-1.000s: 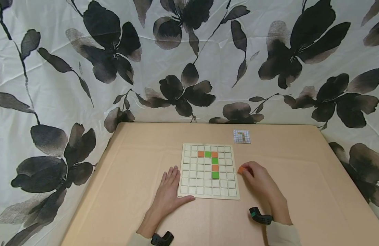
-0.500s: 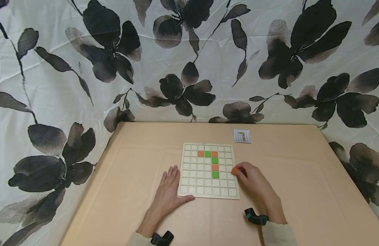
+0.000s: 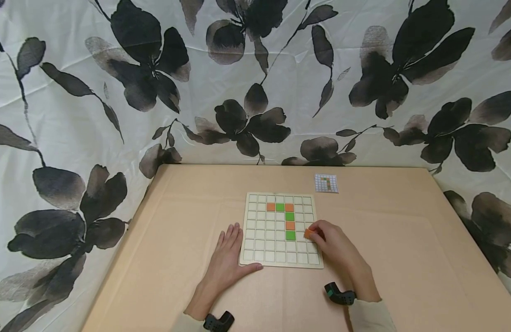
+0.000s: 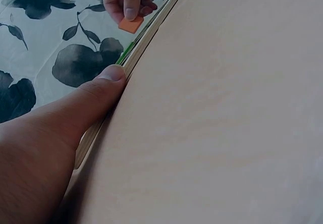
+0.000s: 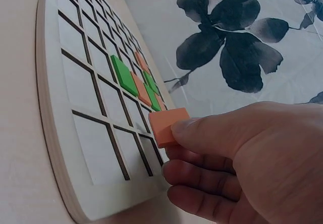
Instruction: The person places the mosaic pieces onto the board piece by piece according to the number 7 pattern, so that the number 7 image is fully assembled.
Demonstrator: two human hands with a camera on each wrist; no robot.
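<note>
A pale wooden grid board lies on the table, with orange and green square tiles set in some cells. The tiles form a short row near the top and a column running down from its right end; the lowest one is a green tile. My right hand pinches an orange square tile between thumb and fingers, held above the board's right part. My left hand lies flat at the board's lower left corner, fingers extended along the left side. Its thumb touches the board's near edge.
A small card printed with a grid and a coloured pattern lies behind the board, to the right. The light wooden table ends at a white floral cloth at the back. Both wrists wear black devices.
My right hand has moved left, carrying the orange tile from beside the board to over its right columns. The left hand and the board have stayed in place.
</note>
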